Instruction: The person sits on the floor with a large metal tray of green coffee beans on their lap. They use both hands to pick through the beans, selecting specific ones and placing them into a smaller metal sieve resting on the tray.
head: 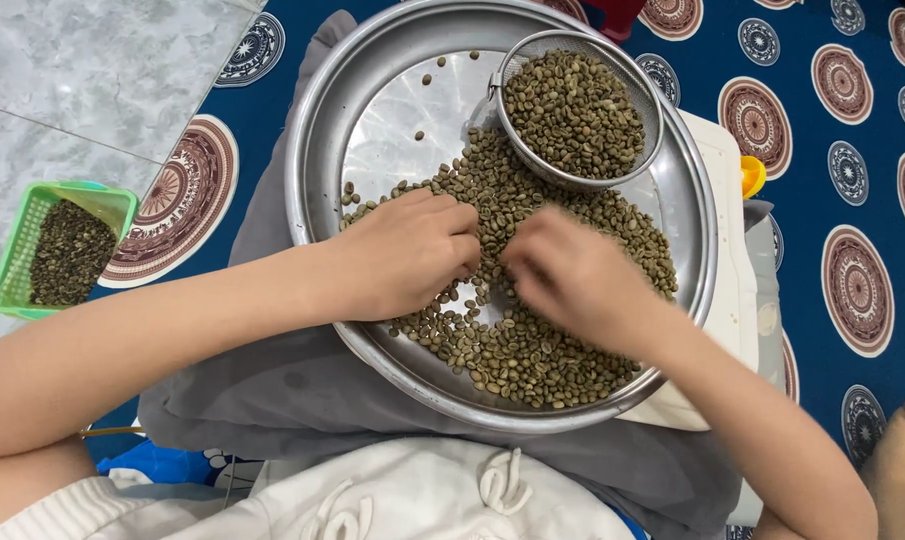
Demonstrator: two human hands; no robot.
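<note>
Over a round steel tray (317, 150), both hands sift pale green coffee beans (532, 345); left hand (412, 250) curled, right hand (572, 270) blurred, grip unclear; steel mesh strainer (582, 110) just beyond the fingers; sorting seems midway.

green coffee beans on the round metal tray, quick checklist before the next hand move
1. Both hands on the beans: left hand and right hand rest on the bean pile: ok.
2. Metal tray resting flat on the grey cloth: ok.
3. Wire mesh sieve sits inside the tray, filled with beans: ok.
4. Green plastic basket on the floor, apart from the tray: ok.
5. Anything pinched in the right hand: blurred, cannot tell.
</note>
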